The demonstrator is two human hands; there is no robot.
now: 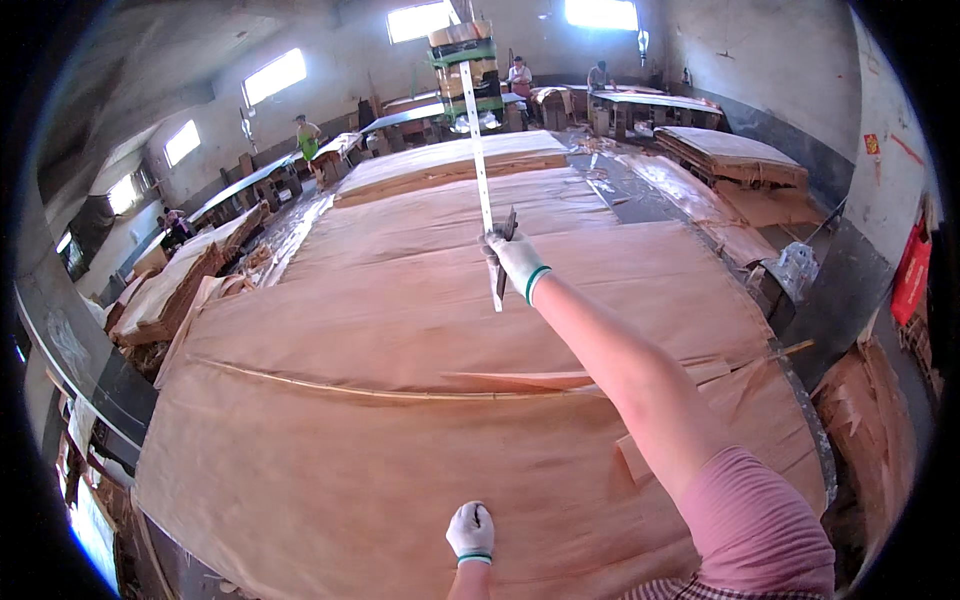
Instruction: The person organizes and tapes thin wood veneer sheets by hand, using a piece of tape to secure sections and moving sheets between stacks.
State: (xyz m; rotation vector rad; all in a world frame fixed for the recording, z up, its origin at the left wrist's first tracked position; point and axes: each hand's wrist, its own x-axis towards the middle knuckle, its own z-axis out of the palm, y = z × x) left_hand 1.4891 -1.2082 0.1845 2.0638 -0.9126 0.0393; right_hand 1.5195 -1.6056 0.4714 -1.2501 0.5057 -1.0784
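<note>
My right arm reaches forward over the table, and my gloved right hand (515, 262) is closed around the lower part of a long white strip with holes (478, 155). A dark, narrow piece (507, 225) also shows at that hand; its kind I cannot make out. The strip runs up to a hanging block wrapped in tape (466, 75). Close to me, my gloved left hand (470, 530) is curled up on a large reddish-brown wood veneer sheet (320, 470). Whatever its fingers may hold is hidden. Across the sheets lies a thin pale stick (400, 392), with a lifted veneer flap (520, 381) beside it.
Veneer stacks stand at left (175, 290) and far right (735, 150). A post (840, 250) rises at right, near a clear plastic bag (797, 265). Several people work at far tables, one in green (307, 138). Loose veneer (865, 430) hangs low at right.
</note>
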